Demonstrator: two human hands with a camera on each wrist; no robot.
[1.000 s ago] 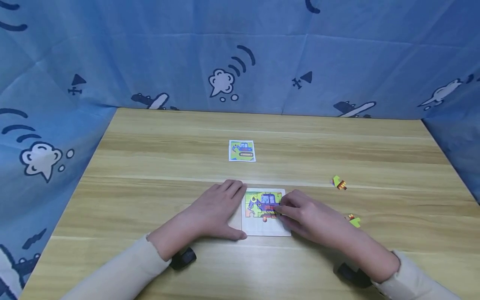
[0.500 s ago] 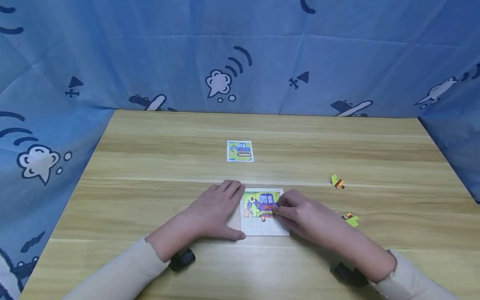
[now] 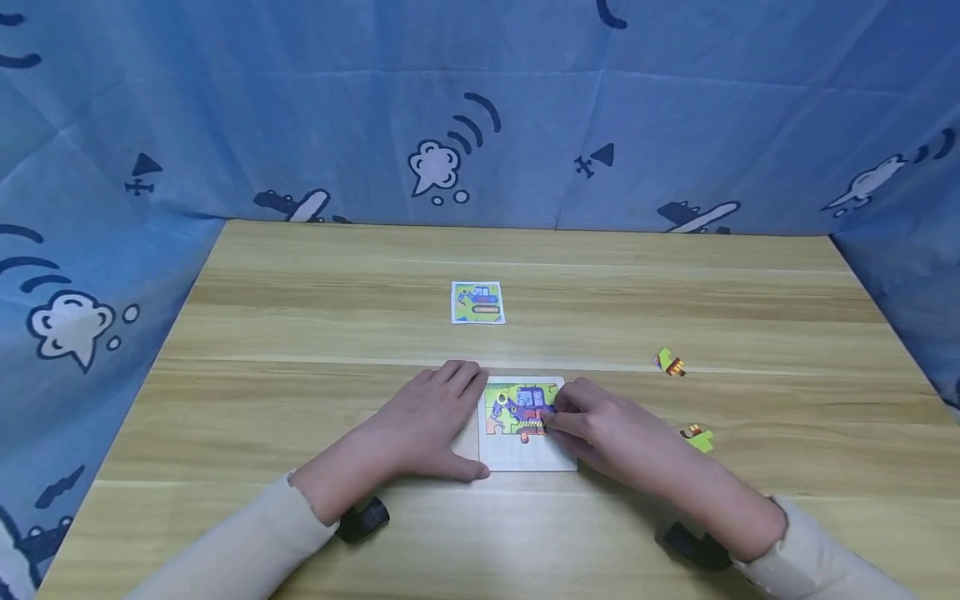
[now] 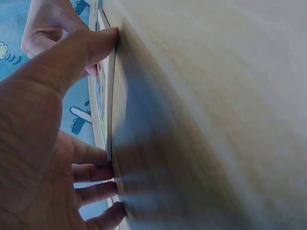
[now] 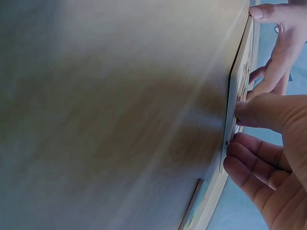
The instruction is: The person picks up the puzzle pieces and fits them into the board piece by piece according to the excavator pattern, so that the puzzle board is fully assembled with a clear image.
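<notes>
A white puzzle tray [image 3: 525, 457] lies in front of me in the head view. Joined jigsaw pieces [image 3: 510, 408] fill its upper part with a blue excavator picture; the lower part is white. My left hand [image 3: 431, 421] is spread along the tray's left side, its thumb [image 4: 103, 42] at the near corner and forefinger at the far one. At the right end of the picture my right hand [image 3: 611, 425] pinches a puzzle piece, mostly hidden by its own fingers. In the right wrist view the thumb [image 5: 259, 112] and curled fingers come down right at the tray's edge.
Two small groups of loose pieces lie right of the tray, one farther back [image 3: 669, 362] and one beside my right forearm [image 3: 697, 438]. A square picture card [image 3: 477, 302] with the excavator lies beyond the tray. Blue printed cloth [image 3: 517, 108] hangs behind the wooden table [image 3: 315, 292].
The head view has shifted slightly, so everything sits a little farther left. Both hands keep nearly the same place on the tray; the loose pieces have not moved.
</notes>
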